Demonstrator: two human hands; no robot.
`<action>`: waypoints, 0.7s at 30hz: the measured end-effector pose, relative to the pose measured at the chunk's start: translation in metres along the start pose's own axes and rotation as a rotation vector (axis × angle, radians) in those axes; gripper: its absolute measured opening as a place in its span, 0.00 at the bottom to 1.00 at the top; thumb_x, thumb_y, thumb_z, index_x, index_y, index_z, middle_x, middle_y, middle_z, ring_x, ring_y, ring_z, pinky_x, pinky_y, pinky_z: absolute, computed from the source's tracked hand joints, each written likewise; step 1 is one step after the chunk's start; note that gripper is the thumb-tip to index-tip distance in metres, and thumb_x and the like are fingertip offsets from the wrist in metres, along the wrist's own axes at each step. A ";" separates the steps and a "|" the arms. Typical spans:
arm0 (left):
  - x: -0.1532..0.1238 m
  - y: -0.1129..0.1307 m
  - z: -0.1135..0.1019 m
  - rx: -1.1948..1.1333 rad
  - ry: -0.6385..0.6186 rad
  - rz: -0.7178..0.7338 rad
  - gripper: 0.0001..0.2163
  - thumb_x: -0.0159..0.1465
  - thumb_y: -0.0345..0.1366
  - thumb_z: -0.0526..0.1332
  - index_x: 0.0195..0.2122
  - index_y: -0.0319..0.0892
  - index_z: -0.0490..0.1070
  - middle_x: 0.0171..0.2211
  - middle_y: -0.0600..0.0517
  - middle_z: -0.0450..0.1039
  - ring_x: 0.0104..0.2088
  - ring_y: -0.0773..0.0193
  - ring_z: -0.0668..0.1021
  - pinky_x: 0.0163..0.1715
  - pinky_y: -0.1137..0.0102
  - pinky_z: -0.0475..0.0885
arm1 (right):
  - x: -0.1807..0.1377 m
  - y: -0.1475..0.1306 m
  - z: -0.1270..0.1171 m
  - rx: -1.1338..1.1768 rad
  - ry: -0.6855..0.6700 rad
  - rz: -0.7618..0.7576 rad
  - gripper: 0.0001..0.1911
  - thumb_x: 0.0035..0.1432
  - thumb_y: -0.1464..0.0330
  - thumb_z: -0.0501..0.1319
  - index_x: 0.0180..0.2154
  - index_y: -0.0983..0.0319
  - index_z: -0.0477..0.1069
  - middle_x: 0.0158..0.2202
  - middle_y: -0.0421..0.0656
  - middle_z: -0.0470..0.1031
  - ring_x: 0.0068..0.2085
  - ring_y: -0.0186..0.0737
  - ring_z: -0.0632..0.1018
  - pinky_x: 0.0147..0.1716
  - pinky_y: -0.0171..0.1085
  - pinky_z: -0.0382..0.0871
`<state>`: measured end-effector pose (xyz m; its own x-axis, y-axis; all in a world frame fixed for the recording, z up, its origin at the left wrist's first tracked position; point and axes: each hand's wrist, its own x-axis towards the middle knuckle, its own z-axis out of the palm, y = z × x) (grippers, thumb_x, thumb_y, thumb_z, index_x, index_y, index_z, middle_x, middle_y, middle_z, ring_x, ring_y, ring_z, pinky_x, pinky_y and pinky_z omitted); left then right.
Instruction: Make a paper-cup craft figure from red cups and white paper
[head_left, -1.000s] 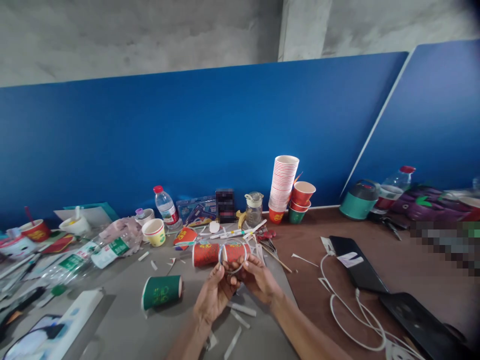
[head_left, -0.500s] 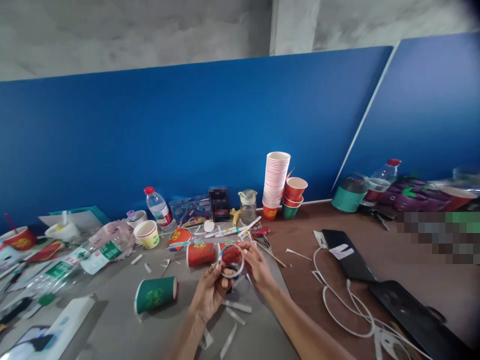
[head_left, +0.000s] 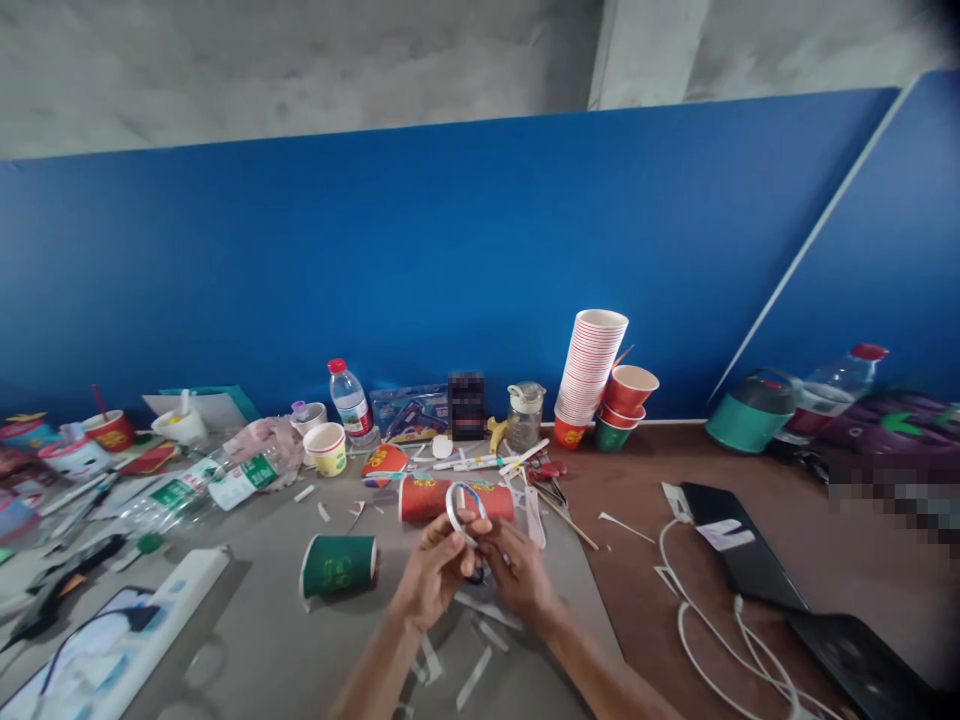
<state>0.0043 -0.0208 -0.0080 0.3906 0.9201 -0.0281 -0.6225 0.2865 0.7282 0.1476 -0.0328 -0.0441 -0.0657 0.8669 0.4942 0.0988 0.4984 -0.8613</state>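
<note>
A thin white ring [head_left: 454, 513] with some blue on its inner side stands tilted between my hands. My left hand [head_left: 430, 568] pinches its lower edge between thumb and fingers. On the other side, the fingers of my right hand [head_left: 517, 570] are closed at the ring's lower right edge, close to the left fingertips. Just behind the hands, a red paper cup [head_left: 424, 499] lies on its side, with a second red cup [head_left: 495, 500] end to end with it. A green paper cup [head_left: 341, 565] lies to the left. Below the hands are scattered white strips [head_left: 474, 678].
At the back stand a tall cup stack [head_left: 592, 365], a glass jar [head_left: 525, 415] and a water bottle [head_left: 351, 405]. On the left are a white power strip [head_left: 176, 620] and a glue gun [head_left: 52, 590]. To the right lie a phone [head_left: 739, 540] and white cables [head_left: 682, 640].
The ring has turned from facing me to a more edge-on tilt. My right hand has come down from its upper right side, nearer my left hand. The view has swung left.
</note>
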 end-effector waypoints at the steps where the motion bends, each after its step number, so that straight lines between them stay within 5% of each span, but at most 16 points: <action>1: -0.001 -0.002 0.002 0.043 0.001 0.001 0.13 0.51 0.35 0.70 0.36 0.38 0.76 0.30 0.50 0.78 0.17 0.76 0.69 0.23 0.77 0.67 | -0.001 0.001 0.000 -0.006 0.007 -0.019 0.08 0.61 0.65 0.58 0.38 0.57 0.76 0.32 0.45 0.75 0.35 0.42 0.73 0.37 0.38 0.65; 9: -0.002 -0.013 0.002 0.321 -0.040 0.124 0.11 0.59 0.42 0.62 0.34 0.38 0.74 0.29 0.50 0.73 0.24 0.71 0.68 0.28 0.73 0.63 | 0.004 -0.002 -0.005 -0.309 0.039 -0.301 0.12 0.62 0.75 0.51 0.42 0.59 0.72 0.43 0.48 0.75 0.44 0.41 0.76 0.42 0.38 0.72; 21: -0.003 -0.018 -0.008 0.416 -0.133 0.141 0.12 0.61 0.41 0.59 0.28 0.38 0.74 0.25 0.53 0.67 0.26 0.69 0.68 0.29 0.73 0.62 | 0.010 -0.008 -0.014 -0.510 0.042 -0.459 0.16 0.56 0.78 0.51 0.44 0.61 0.71 0.43 0.50 0.76 0.46 0.44 0.76 0.45 0.44 0.72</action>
<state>0.0090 -0.0261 -0.0264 0.4221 0.8926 0.1588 -0.3611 0.0049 0.9325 0.1595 -0.0279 -0.0304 -0.1751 0.5619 0.8085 0.5262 0.7475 -0.4056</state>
